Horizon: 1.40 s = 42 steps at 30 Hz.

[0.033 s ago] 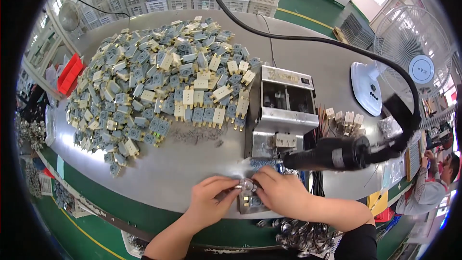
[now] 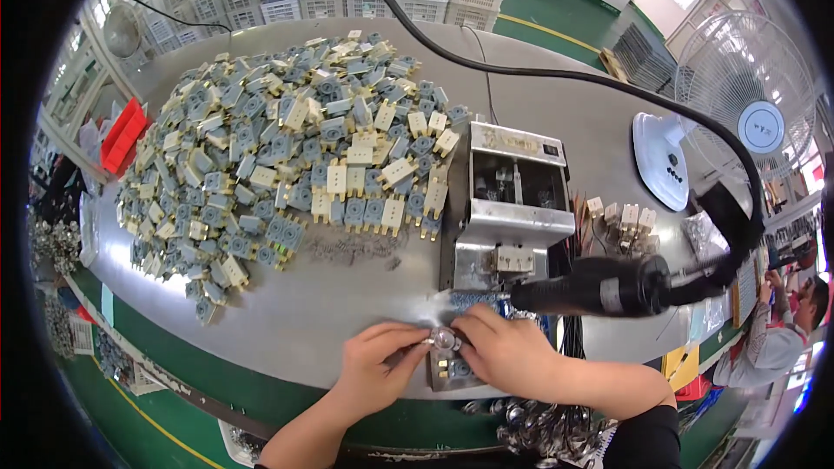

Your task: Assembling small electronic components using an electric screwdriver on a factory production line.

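Observation:
Both hands meet at the front edge of the metal table (image 2: 339, 343). A small shiny round metal part (image 2: 445, 339) with side tabs lies between them, above a small metal fixture block (image 2: 441, 380). My left hand (image 2: 373, 367) pinches the part's left side between thumb and fingers. From the other side, my right hand (image 2: 512, 352) closes its thumb and fingers on the right edge, partly hiding it. Inside the fixture, a grey body with brass-coloured terminals (image 2: 455, 369) shows below the part. Just beyond my right hand hangs a black powered screwdriver (image 2: 599, 287).
A large pile of grey and cream socket modules (image 2: 287, 156) covers the left of the table. A metal screw feeder (image 2: 519, 182) stands behind the screwdriver. Shiny metal parts (image 2: 547, 430) lie near my right forearm. A white fan (image 2: 660, 161) and a co-worker (image 2: 773, 352) are at right.
The view has shifted very slightly. Both hands stay on the round metal part, with hardly any movement.

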Tool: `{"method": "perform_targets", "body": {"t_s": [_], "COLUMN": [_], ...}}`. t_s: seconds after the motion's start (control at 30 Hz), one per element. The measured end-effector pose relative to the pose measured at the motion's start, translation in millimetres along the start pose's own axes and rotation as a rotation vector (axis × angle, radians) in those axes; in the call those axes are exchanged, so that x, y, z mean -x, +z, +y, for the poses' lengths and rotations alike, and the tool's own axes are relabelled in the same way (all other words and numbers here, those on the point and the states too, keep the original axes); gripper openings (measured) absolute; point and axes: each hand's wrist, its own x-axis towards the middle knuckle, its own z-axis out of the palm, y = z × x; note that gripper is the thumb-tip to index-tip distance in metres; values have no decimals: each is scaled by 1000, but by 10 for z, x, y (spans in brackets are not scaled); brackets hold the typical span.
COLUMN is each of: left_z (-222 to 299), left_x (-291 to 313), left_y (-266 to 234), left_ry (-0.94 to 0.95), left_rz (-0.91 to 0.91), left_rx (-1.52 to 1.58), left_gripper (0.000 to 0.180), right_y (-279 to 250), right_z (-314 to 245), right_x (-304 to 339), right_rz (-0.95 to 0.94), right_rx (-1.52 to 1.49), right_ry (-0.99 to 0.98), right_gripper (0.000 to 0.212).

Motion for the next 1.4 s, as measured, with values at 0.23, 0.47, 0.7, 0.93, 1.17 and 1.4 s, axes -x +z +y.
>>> {"method": "perform_targets", "body": {"t_s": [0.23,0.47,0.7,0.93,1.17,1.4], "left_z": [-122,-263,-249,-125,-14,-179], "left_x": [172,312,303,296,-11,-14], "left_y": [1,34,83,57,30,-190], "left_ry": [-454,-488,-353,-161,97,-201], "left_rz": [-154,-205,-214,-72,26,-4], "left_rx": [619,673,652,117,-124,231], "left_gripper": [19,22,21,21,22,19], "right_y": [-151,-235,-308,-310,-153,-156], "right_z": [65,146,122,31,12,55], "right_x": [-73,-142,-146,-123,-27,4], "right_rz": [-15,-39,-85,-28,27,-20], "right_rx": [-341,-501,-518,-424,-197,-106], "right_ry": [-51,-127,-145,-130,-26,1], "right_gripper": [32,33,23,24,32,36]}}
